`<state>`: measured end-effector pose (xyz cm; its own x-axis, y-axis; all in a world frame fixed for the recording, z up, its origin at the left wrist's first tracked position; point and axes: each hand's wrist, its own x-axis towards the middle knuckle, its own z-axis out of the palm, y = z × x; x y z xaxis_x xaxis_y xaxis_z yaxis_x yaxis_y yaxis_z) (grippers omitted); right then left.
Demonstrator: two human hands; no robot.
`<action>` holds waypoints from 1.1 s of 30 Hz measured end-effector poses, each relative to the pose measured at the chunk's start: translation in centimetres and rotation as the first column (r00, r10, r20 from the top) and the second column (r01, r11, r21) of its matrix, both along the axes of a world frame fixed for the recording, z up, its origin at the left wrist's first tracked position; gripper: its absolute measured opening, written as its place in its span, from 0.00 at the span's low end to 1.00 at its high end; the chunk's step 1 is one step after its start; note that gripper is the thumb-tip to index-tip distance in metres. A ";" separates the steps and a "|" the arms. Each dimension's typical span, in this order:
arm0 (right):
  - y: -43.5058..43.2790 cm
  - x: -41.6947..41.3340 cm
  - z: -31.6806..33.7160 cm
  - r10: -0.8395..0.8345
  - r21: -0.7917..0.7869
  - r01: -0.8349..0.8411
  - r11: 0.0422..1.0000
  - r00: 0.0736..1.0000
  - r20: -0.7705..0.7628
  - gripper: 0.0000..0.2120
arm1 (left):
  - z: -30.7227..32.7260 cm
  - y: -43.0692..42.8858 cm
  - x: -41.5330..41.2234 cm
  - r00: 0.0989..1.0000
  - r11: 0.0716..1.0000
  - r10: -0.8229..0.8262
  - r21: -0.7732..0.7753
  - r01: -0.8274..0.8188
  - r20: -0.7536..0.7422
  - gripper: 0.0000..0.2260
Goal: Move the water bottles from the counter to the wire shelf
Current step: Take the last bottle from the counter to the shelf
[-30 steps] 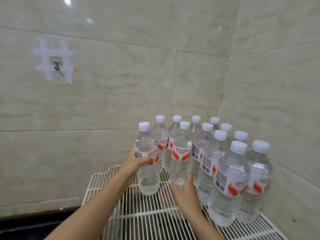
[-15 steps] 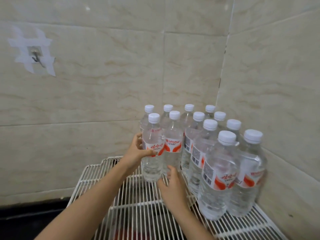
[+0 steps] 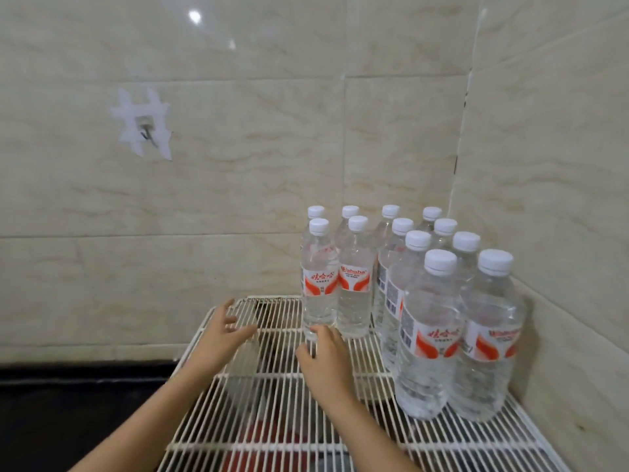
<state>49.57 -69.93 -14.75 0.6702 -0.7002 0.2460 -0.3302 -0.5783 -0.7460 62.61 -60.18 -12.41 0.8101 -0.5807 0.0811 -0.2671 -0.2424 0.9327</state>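
Scene: a person stocks a white wire shelf [image 3: 272, 417] set into a tiled corner, twelve capped water bottles [image 3: 425, 332] standing upright on it.

What changed: half a second ago the left hand [image 3: 226, 335] was wrapped round the newest bottle [image 3: 319, 284]; now that bottle stands free on the shelf and the hand has come away.

Left grip: open and empty, fingers [image 3: 228, 310] spread above the shelf wires, well left of the newest bottle.

Right grip: the right hand [image 3: 323, 352] rests in front of the newest bottle, fingertips [image 3: 315, 332] at its base; relaxed rather than clenched, with contact looking light at most.

Where the bottles are: the newest bottle stands at the left end of the group, touching its neighbour [image 3: 354, 284] to the right; the rest crowd behind and to the right of it, toward the corner.

Background: a taped wall hook [image 3: 144, 129] hangs on the tiles, high and to the left of the newest bottle.

What it means: this placement looks finished. The tabletop the bottles come from is out of view, so how many remain cannot be told; bare wire in front of and left of the newest bottle leaves room for more.
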 end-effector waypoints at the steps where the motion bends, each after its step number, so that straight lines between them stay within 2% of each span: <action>1: 0.8 0.1 0.3 0.072 -0.035 -0.073 0.997 0.997 -0.023 0.20 | 0.0 2.2 0.2 0.998 0.998 0.055 -0.008 -0.055 -0.001 0.30; 5: 4.5 -0.4 2.5 0.373 -0.112 -0.380 0.918 0.924 -0.083 0.23 | -1.3 12.6 -0.2 0.947 0.947 0.321 0.011 -0.321 0.005 0.25; 9: 11.6 -0.6 4.5 0.687 -0.189 -0.675 0.713 0.727 0.000 0.20 | -3.6 24.4 -3.3 0.813 0.812 0.582 0.063 -0.580 -0.015 0.21; 12: 18.6 0.8 2.9 0.824 -0.101 -0.825 0.557 0.564 -0.059 0.20 | -4.9 32.3 -6.0 0.684 0.685 0.728 0.101 -0.722 -0.048 0.20; 15: 24.8 3.1 -0.1 0.863 -0.007 -0.876 0.482 0.476 -0.171 0.21 | -5.5 39.1 -8.2 0.566 0.570 0.821 0.085 -0.817 -0.069 0.18; 20: 33.0 6.8 -5.0 0.849 0.095 -0.874 0.477 0.429 -0.309 0.19 | -6.7 50.6 -11.7 0.393 0.398 0.917 0.087 -0.913 -0.072 0.16; 25: 43.3 10.2 -7.4 0.839 0.102 -0.880 0.464 0.399 -0.370 0.19 | -8.4 62.8 -14.5 0.255 0.263 0.963 0.096 -0.960 -0.092 0.16; 29: 51.6 12.1 -7.5 0.849 0.054 -0.902 0.427 0.380 -0.366 0.20 | -9.2 71.2 -15.2 0.175 0.182 0.981 0.079 -0.980 -0.086 0.16; 33: 57.3 13.1 -7.5 0.841 0.016 -0.920 0.392 0.351 -0.411 0.20 | -10.2 75.9 -14.9 0.158 0.166 0.983 0.089 -0.982 -0.091 0.15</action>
